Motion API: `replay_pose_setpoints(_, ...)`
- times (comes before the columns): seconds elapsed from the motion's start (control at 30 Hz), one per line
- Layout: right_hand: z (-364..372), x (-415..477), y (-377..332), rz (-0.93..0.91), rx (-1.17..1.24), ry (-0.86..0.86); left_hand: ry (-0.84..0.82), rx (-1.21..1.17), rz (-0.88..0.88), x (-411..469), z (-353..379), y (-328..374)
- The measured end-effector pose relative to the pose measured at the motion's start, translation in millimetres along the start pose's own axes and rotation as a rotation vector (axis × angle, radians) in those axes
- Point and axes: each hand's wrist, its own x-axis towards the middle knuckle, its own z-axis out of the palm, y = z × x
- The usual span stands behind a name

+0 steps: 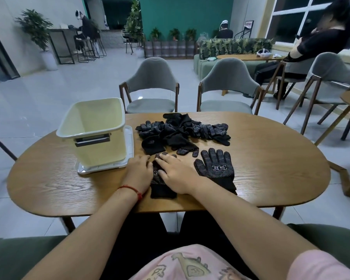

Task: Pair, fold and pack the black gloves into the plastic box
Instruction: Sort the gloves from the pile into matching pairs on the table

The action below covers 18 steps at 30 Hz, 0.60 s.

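A: Where is glove 1 [162,190]?
B: Under my left hand [138,171] and right hand [175,175], fingers straight, pressing it flat; cuff nearest me, long axis pointing away.
A: And glove 2 [215,169]?
B: Parallel, just beside my right hand, the nearer one; box [93,126] to the left.

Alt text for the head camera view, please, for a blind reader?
The left hand and right hand press a black glove flat on a wooden table; a second glove lies beside it. Beyond sit a pile of gloves and an empty cream plastic box.
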Motion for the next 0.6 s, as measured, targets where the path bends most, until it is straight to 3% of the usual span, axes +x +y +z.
replay_pose_setpoints(0.17, 3, 3, 3, 0.029, -0.055, -0.055, 0.011, 0.084, 0.095, 10, 2, 1)
replay_pose_setpoints(0.4, 1, 1, 2, 0.025, -0.084, -0.055, 0.075, -0.158, 0.097, 1, -5, 5)
replay_pose_setpoints(0.6, 3, 2, 2, 0.023, -0.110, -0.044, 0.125, -0.301, -0.051, 4, -9, 0)
